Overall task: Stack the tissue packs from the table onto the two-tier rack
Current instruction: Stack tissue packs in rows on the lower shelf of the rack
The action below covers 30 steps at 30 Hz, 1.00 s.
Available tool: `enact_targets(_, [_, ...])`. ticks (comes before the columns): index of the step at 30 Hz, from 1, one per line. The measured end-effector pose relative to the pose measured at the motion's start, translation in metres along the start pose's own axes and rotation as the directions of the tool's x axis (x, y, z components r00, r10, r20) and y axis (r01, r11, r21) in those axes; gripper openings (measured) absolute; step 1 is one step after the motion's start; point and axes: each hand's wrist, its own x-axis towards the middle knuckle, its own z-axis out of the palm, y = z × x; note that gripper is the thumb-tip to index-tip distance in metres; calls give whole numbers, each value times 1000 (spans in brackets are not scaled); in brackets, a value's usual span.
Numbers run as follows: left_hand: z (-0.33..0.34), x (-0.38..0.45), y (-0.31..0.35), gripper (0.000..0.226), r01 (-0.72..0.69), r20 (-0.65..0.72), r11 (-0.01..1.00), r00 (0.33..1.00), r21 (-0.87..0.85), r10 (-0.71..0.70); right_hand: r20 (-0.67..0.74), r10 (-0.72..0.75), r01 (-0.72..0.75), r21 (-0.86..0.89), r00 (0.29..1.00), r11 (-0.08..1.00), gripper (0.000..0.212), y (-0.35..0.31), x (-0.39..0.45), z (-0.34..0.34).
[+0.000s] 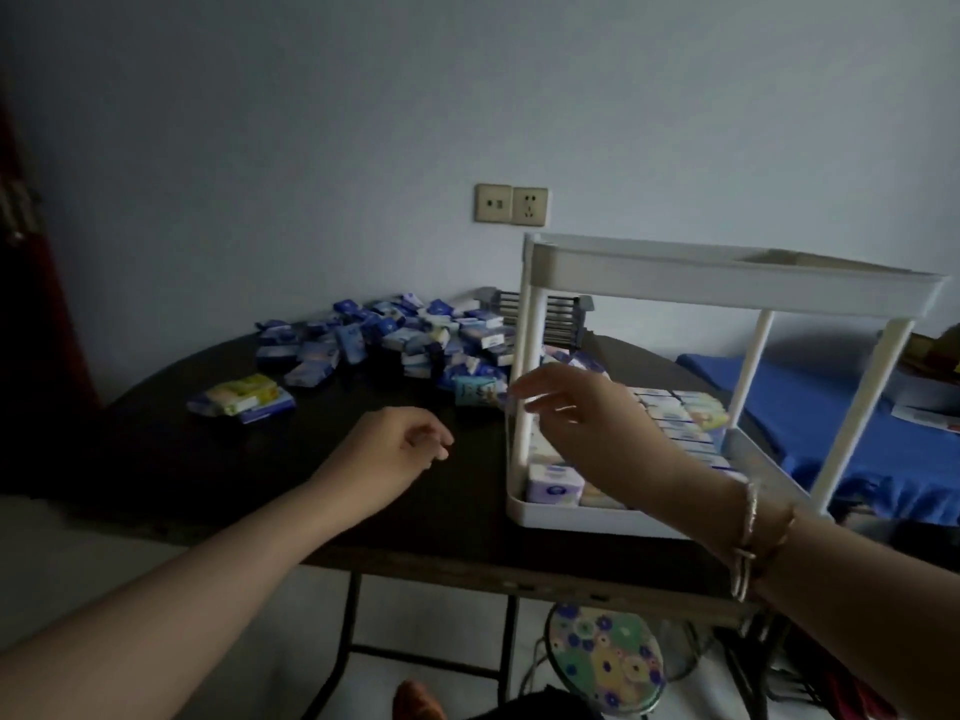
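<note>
both hands hold nothing. left hand point(395, 449) hangs over the middle of the dark table point(208, 459) with fingers loosely curled. right hand point(587, 413) reaches out by the white rack point(727, 283), fingers loose and a bit spread, at the rack's near left post. the rack sits at the table's right edge. rows of tissue packs point(675, 413) lie on its bottom tier. a big pile of packs point(405, 340) lies at the table's far edge. two packs point(241, 400) lie alone nearer the left edge.

Dark table point(208, 459) bears tissue packs point(395, 340), white rack point(675, 522), perhaps basket point(558, 317).
</note>
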Motion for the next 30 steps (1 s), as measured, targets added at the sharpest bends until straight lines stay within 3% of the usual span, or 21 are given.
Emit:
enact_targets(4, [-26,-4,-60,20,128,-62,991,990,36,-126,116,-37,33,37,992,999,42,-3,37,78])
enact_targets(7, [-30,4,-92,24,168,-72,985,984,44,-165,145,16,-18,13,989,1000,40,7,75,130])
enact_targets(11, [-30,43,-125,41,229,-100,969,970,89,-220,134,114,-117,9,984,993,41,24,134,178])
enact_targets(15, [-36,100,-154,61,317,-65,930,948,184,-310,132,76,-71,-42,988,997,49,37,193,217])
enact_targets(22, [-37,192,-206,76,431,-141,837,902,337,-407,-38,0,-13,-353,999,936,65,66,285,260])
enact_targets(26, [-31,215,-223,73,471,-274,779,881,415,-386,-30,19,-32,-542,999,840,67,92,319,265])
enact_targets(30, [-24,222,-228,70,551,-354,720,831,421,-429,2,111,-86,-622,994,778,71,113,339,263])
